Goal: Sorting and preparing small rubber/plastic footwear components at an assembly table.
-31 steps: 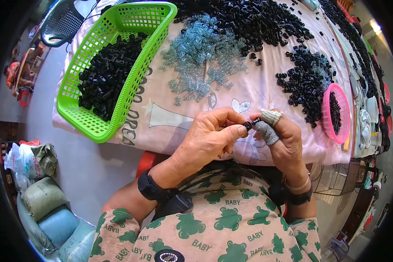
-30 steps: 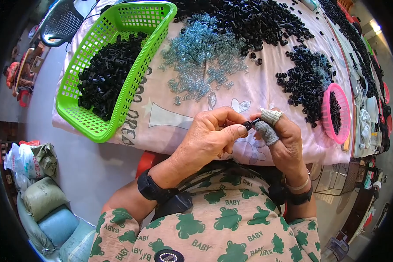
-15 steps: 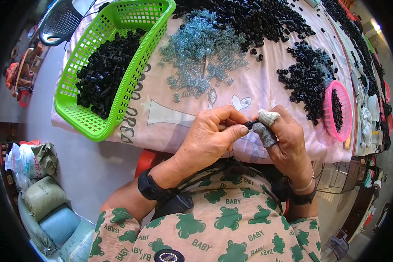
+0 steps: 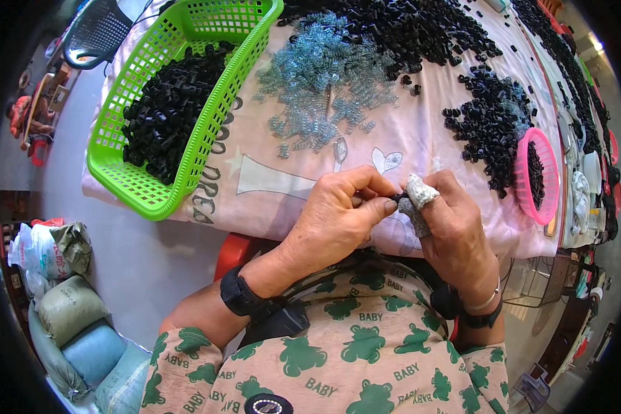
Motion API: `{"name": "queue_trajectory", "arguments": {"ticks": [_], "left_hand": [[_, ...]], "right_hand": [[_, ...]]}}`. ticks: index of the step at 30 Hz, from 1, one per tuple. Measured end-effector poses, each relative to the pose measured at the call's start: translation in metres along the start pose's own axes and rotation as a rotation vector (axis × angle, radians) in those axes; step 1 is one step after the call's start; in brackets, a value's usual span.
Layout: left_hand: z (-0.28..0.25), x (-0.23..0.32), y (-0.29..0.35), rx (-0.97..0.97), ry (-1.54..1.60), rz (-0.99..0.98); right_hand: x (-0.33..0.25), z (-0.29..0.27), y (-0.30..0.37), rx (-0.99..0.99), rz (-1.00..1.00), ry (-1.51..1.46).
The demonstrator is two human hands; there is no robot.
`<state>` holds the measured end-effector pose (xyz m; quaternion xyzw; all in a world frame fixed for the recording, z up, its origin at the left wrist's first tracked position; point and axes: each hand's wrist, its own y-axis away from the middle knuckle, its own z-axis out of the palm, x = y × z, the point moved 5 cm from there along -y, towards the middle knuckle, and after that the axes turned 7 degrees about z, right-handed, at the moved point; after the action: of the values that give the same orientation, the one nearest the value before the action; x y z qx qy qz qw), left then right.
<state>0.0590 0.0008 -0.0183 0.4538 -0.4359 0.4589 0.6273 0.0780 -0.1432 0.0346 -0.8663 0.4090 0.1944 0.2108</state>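
Close to the table's front edge, my left hand (image 4: 330,219) pinches a small black plastic part (image 4: 397,198) between thumb and forefinger. My right hand (image 4: 458,226) meets it from the other side, its covered thumb and forefinger closed on the same part. A whitish cloth finger cover (image 4: 423,192) and a grey finger cover (image 4: 415,218) wrap those two digits. The fingers hide most of the part. Beyond my hands lies a heap of clear bluish coil springs (image 4: 317,76), with a large heap of black plastic pieces (image 4: 428,31) behind it.
A green plastic basket (image 4: 214,127) of black pieces stands at the left on the pink tablecloth (image 4: 283,224). To the right are a smaller pile of black pieces (image 4: 481,121) and a pink basket (image 4: 522,181) holding thin black pieces. Stuffed sacks (image 4: 72,314) sit at the lower left.
My right hand has tilted slightly, and its covered fingers have shifted over the black part. My left hand keeps nearly the same pinch. The whole view has shifted very slightly.
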Motion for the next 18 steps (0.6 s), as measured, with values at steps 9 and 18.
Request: {"name": "queue_trajectory", "arguments": {"ticks": [9, 18], "left_hand": [[0.000, -0.003, -0.002, -0.031, 0.118, -0.008], [-0.001, -0.005, -0.001, -0.039, 0.217, -0.044]], "right_hand": [[0.007, -0.002, -0.001, 0.104, 0.109, -0.272], [0.016, -0.003, -0.003, 0.039, 0.178, -0.357]]}}
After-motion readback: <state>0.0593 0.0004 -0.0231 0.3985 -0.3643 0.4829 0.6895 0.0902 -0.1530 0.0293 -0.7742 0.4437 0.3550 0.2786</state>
